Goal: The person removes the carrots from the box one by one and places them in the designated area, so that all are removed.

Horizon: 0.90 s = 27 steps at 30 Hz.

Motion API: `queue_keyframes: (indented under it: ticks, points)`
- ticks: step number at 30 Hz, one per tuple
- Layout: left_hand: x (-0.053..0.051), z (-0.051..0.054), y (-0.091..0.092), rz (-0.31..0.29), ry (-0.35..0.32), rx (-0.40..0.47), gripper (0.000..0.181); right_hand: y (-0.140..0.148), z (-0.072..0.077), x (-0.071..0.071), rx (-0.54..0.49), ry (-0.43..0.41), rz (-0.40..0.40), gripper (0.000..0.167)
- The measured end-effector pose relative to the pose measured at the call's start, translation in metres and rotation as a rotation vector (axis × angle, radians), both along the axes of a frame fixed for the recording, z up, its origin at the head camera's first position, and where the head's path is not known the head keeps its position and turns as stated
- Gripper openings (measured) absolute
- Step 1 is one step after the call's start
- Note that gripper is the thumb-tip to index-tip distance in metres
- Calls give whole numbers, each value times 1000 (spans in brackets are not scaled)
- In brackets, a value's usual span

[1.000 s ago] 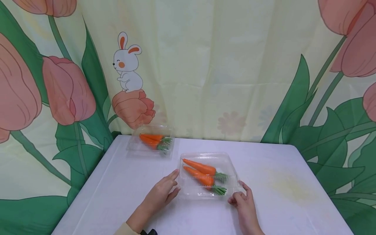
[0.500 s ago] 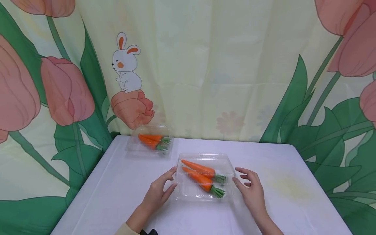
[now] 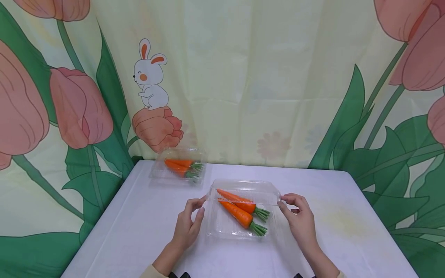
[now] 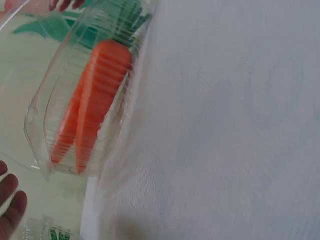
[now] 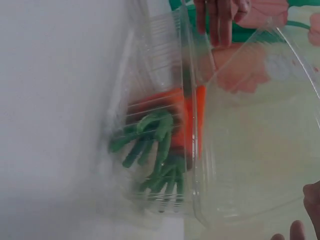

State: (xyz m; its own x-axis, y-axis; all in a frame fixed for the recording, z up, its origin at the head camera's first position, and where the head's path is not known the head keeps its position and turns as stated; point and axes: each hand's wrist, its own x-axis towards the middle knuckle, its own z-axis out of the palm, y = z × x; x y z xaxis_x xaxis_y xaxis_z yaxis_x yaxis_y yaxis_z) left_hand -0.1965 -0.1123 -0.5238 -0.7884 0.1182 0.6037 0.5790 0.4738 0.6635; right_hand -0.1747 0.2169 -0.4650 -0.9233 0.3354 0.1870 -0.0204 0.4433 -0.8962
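Note:
In the middle of the table stands a clear plastic clamshell container (image 3: 217,229), its hinged lid (image 3: 257,187) tilted up toward the back. Inside lie two orange carrots (image 3: 240,216) with green stalk ends, side by side. My left hand (image 3: 185,226) is at the lid's left front corner, fingertips at its edge and thumb apart below. At the opposite corner my right hand (image 3: 300,220) pinches the lid's edge between thumb and finger. In the right wrist view the raised lid (image 5: 260,145) extends right of the carrots' green stalks (image 5: 155,135), with left-hand fingers (image 5: 220,22) above.
Another clear container (image 3: 158,175) holding two carrots (image 3: 179,166) stands at the table's back left, near the printed curtain (image 3: 278,77). White cloth covers the table (image 3: 347,231).
The lid has swung up and back, uncovering more of the carrots. My right hand has moved from the container's front right corner up along its side; my left hand has shifted slightly.

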Motion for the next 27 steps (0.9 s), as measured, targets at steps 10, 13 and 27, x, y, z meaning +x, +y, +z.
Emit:
queue_keyframes:
  ticks: [10, 13, 27]
  points:
    - [-6, 4, 9, -2, -769, 252, 31, 1, 21, -18, -21, -19, 26, 26]
    - [-5, 4, 7, -80, -899, 356, 39, 2, 26, -26, -35, -33, 41, 30]
    - [1, 6, -3, -259, -984, 497, 48, 8, 42, -73, -120, -69, 142, 41]
